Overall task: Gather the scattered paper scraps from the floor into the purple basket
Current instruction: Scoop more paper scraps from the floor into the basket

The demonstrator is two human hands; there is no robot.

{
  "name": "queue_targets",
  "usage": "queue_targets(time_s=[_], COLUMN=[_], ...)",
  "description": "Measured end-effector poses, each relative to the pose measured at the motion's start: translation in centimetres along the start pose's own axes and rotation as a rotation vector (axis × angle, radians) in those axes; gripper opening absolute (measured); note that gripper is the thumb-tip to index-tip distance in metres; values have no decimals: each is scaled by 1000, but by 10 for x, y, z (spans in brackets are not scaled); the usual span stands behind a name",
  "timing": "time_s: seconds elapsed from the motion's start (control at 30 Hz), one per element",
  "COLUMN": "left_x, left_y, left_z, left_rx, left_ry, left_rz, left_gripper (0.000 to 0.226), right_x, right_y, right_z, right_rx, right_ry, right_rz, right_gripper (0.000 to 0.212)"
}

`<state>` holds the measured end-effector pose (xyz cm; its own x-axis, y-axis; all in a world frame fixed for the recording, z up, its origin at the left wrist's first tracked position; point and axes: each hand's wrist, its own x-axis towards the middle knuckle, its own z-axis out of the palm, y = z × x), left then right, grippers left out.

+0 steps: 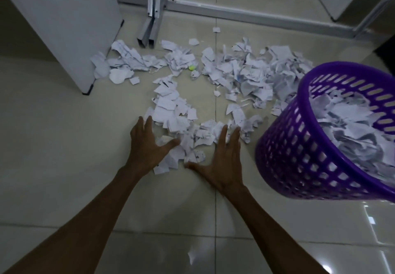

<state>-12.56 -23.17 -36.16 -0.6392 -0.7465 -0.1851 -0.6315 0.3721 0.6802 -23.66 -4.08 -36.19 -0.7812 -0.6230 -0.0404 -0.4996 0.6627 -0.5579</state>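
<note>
Scraps lie between our left hand and right hand, both flat with straight fingers; purple basket stands just right.

There is just one camera, and it sits on the person's head. It looks forward and down at the floor. It is close, so both arms fill the bottom of the picture. The wide lens bends the edges. The left hand is near the middle, the right hand beside it, and the purple basket at 3 o'clock.
</note>
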Motion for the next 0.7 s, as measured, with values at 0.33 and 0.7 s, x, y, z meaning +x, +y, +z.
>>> queue_targets(time_s=[0.33,0.7], left_x=[32,-8], left_y=[6,0], left_z=[-13,4], left_rx=[-404,-636], left_ry=[377,278], left_rz=[-11,-4], left_gripper=[27,44], right_x=[49,143], right_y=[-15,-103], right_z=[13,29], right_rx=[79,-326], right_ry=[114,-328], right_rz=[-275,-425], right_gripper=[94,55])
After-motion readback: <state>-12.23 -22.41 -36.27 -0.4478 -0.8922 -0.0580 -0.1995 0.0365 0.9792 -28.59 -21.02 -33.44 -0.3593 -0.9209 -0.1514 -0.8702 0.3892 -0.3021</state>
